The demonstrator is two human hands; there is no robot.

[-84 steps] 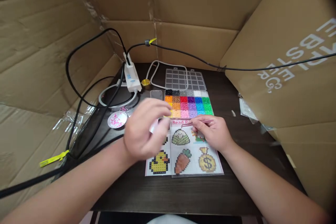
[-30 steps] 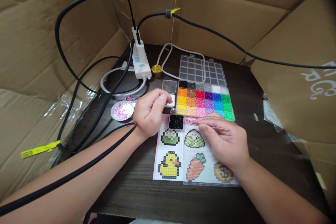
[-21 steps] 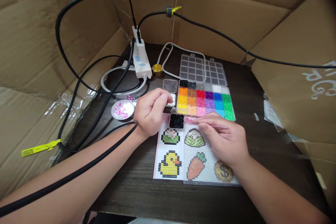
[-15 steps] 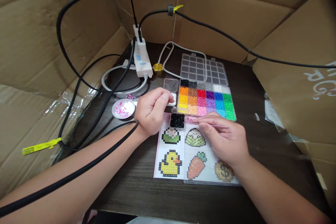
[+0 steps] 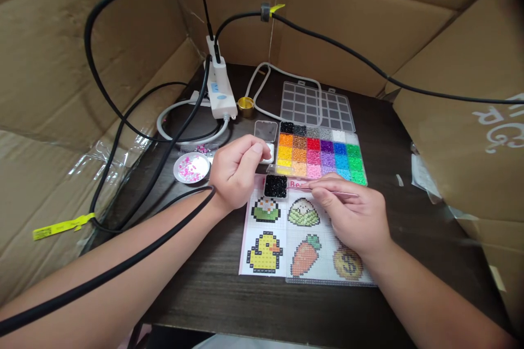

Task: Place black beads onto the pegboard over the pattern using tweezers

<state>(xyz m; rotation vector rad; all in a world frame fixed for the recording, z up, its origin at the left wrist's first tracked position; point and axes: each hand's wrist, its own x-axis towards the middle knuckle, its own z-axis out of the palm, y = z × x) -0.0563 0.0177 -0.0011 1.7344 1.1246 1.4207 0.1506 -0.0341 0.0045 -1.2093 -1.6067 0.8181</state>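
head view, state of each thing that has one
Left hand: fingers curled in, any contents hidden
Right hand: fingers shut on tweezers
Tweezers: tips at black bead box
Black bead box: open, filled
Bead case: open, filled, lid laid back
White dish: holding pink and white beads
Pattern sheet: flat, partly covered
Gold cup: upright
Power strip: cables plugged in

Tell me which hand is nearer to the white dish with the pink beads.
Left. The left hand is curled just to the right of the dish; the right hand is much farther right, past the black beads, holding tweezers.
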